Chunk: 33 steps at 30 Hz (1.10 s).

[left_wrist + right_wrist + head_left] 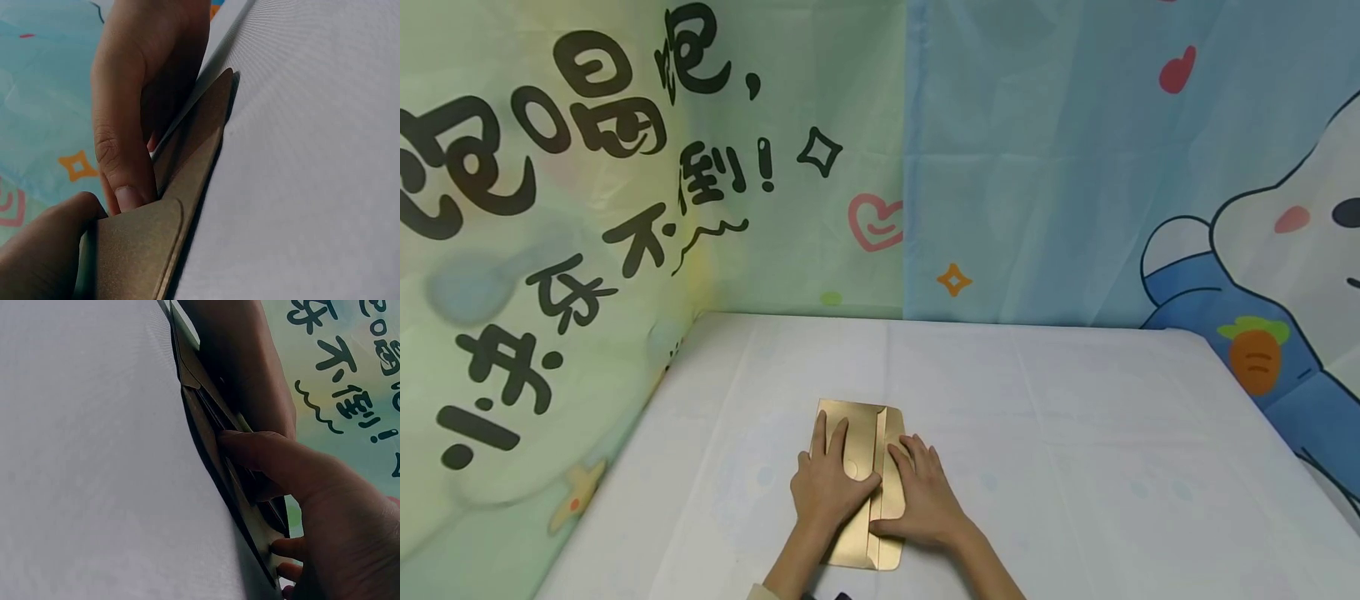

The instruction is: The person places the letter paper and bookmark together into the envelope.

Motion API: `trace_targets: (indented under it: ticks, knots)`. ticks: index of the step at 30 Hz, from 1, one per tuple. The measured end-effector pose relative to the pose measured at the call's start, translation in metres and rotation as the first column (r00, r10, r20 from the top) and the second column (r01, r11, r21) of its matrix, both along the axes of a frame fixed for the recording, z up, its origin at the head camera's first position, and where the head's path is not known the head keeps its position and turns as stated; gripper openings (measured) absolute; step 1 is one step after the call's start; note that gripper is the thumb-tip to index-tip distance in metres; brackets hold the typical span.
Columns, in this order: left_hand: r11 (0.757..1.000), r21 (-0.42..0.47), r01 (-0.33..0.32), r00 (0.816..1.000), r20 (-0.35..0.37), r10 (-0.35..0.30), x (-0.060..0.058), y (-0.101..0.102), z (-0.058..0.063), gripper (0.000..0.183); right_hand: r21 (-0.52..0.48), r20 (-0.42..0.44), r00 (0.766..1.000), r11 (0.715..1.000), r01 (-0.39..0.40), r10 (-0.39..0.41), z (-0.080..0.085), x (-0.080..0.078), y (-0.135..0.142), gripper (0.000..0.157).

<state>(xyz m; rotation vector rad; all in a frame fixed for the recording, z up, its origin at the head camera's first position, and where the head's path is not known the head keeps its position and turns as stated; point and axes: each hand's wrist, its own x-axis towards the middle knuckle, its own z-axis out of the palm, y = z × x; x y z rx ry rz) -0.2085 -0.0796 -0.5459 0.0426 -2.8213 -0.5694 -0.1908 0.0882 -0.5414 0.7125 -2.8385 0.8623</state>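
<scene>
A gold paper envelope [854,546] lies flat on the white cloth, its long side flap [891,497] folded out to the right. My left hand [831,492] rests on the envelope's body, fingers spread and pointing away, thumb reaching across to the opening by the flap. On the flap's side, my right hand [928,500] touches the gold paper with fingers extended and thumb at the fold. In the left wrist view, the right hand [150,69] has its thumb tip partly behind the envelope's raised edge [140,250]. The right wrist view shows the right hand [337,506] against the opening.
A white cloth [1075,467] covers the table. Printed curtains with black lettering [490,158] and a cartoon figure [1262,283] hang along the left, back and right sides. A small dark object [842,596] shows at the bottom edge by the left wrist.
</scene>
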Motion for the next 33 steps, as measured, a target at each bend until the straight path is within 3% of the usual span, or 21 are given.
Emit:
trace_targets:
  ticks: [24, 33]
  knots:
    - [1.0, 0.006, -0.006, 1.0, 0.004, 0.006, 0.0006, 0.0003, 0.0031, 0.089, 0.037, 0.002, 1.0, 0.999, 0.002, -0.002, 0.0021, -0.0008, -0.0001, 0.102]
    - [1.0, -0.004, -0.001, 1.0, -0.008, 0.001, -0.0002, 0.0001, -0.0013, 0.088, 0.022, -0.003, 1.0, 1.0, 0.002, -0.002, -0.0008, -0.0017, 0.0004, 0.103]
